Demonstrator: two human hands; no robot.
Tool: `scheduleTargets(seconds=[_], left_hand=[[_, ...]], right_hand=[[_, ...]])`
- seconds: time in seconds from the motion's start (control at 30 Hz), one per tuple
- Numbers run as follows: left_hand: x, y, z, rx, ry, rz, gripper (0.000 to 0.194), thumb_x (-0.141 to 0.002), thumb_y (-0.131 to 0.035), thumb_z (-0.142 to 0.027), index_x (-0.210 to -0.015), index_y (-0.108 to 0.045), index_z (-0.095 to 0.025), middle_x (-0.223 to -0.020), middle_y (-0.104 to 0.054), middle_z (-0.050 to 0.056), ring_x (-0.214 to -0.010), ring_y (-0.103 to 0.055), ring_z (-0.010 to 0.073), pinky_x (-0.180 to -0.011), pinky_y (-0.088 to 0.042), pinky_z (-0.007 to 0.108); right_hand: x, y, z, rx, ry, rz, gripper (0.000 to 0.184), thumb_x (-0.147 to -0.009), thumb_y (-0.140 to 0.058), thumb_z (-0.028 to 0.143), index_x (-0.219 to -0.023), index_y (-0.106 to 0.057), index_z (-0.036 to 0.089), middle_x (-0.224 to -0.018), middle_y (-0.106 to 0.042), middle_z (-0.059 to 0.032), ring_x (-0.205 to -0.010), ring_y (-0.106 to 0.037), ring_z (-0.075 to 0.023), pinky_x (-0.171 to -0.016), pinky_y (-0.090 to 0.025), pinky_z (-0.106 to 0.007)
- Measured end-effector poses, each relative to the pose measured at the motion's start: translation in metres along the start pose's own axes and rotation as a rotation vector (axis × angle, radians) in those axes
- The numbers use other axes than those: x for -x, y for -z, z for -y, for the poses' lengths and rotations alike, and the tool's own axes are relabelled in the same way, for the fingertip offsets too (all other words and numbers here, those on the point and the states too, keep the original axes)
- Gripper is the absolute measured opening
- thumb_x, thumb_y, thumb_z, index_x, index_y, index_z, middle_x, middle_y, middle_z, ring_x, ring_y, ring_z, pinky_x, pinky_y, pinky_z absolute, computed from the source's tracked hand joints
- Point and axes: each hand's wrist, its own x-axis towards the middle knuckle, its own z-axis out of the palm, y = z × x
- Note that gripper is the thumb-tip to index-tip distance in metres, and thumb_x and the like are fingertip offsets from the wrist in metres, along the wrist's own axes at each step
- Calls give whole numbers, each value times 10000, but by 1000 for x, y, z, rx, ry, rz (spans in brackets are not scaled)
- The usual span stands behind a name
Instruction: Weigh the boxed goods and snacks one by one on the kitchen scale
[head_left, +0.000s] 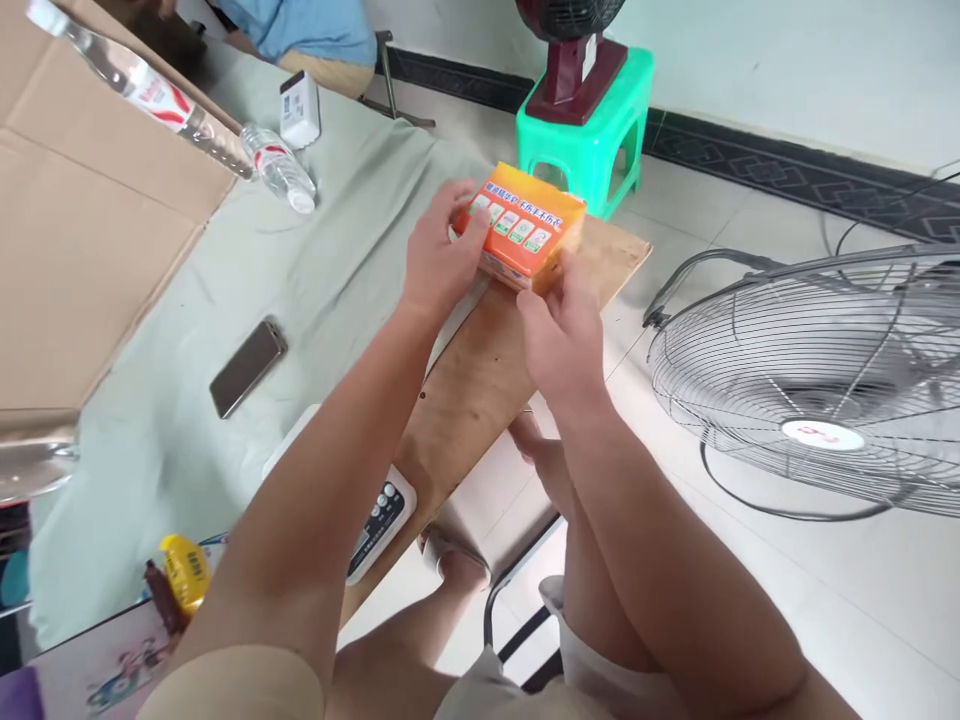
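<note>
An orange and yellow soap pack (525, 222) with Chinese print and a row of small pictures is held over the bare wooden end of the table. My left hand (442, 248) grips its left side, the thumb on the printed face. My right hand (564, 335) is closed around the near right corner, its fingers partly hidden against the side. Below my left forearm sits a white kitchen scale (386, 522) with dark buttons panel, mostly covered by the arm.
A phone (249, 367), clear bottles (279, 168), a white pack (300, 110) and cardboard (90, 190) are on the green cloth (352, 210). A yellow wrapper (184, 573) lies near left. Right are a large floor fan (802, 380) and green stool (585, 135) bearing another fan. A person (315, 40) sits beyond.
</note>
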Motion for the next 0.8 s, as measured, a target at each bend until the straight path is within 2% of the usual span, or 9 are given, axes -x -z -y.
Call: scheduleTargets(seconds=[0.1,0.17,0.23,0.33,0.43,0.53,0.67,0.73,0.8], left_hand=[[10,-5,2,-95,-171,-4,547,-799,-829,-444,-1321,-673,-401,-1363,-674,52,-1394,-582,319,-1246,-442,535],[10,-9,8,-144,-203,39,676,-687,-907,-468,-1328,-708,-389,-1436,-608,89,-1508,-459,387,-1305,-354,610],[1,-13,16,-155,-164,48,653,-603,-945,-459,-1230,-772,-395,-1452,-571,103,-1543,-375,438,-1328,-284,671],[-23,-13,30,-122,-132,38,647,-511,-969,-383,-1125,-794,-481,-1360,-596,86,-1452,-415,456,-1322,-262,716],[-45,-13,36,-112,-104,27,625,-461,-952,-321,-1035,-799,-517,-1269,-609,81,-1364,-461,459,-1302,-293,722],[-58,-15,36,-108,-88,24,615,-435,-928,-305,-998,-802,-516,-1272,-608,73,-1326,-490,453,-1300,-306,710],[-62,-19,29,-102,-109,17,594,-452,-935,-325,-996,-787,-512,-1237,-648,54,-1348,-507,446,-1289,-315,718],[-48,-15,16,-101,-128,-15,532,-523,-938,-345,-1009,-776,-488,-1237,-677,45,-1428,-487,429,-1313,-293,699],[-16,-1,-4,-99,-182,-69,411,-676,-891,-393,-1056,-753,-466,-1280,-704,13,-1497,-472,368,-1337,-292,645]], right_hand=[[4,-6,5,-60,-75,-47,561,-938,-571,313,-1488,-459,321,-1558,-540,-94,-1549,-475,-281,-1301,-425,-626],[4,-11,12,-136,-87,-48,552,-936,-533,272,-1479,-441,315,-1559,-557,-81,-1542,-493,-258,-1299,-440,-603],[4,-17,19,-228,-100,-40,570,-922,-486,225,-1482,-408,297,-1575,-559,-69,-1538,-508,-226,-1308,-446,-558],[2,-23,27,-314,-165,-23,610,-879,-465,193,-1479,-399,276,-1610,-539,-55,-1545,-504,-207,-1341,-406,-527],[2,-26,33,-321,-276,-30,614,-854,-487,215,-1462,-416,267,-1617,-531,-53,-1557,-484,-223,-1366,-348,-550],[4,-26,40,-307,-351,-28,578,-865,-509,257,-1438,-438,268,-1609,-532,-47,-1585,-440,-235,-1380,-308,-557],[7,-26,49,-311,-337,-2,526,-878,-529,265,-1401,-464,267,-1629,-512,-33,-1588,-430,-217,-1391,-296,-522],[8,-24,53,-310,-342,2,501,-884,-538,260,-1381,-471,261,-1628,-514,-35,-1567,-449,-208,-1386,-310,-503],[9,-20,57,-297,-350,4,432,-895,-558,262,-1323,-496,277,-1557,-572,-23,-1528,-482,-203,-1370,-336,-480]])
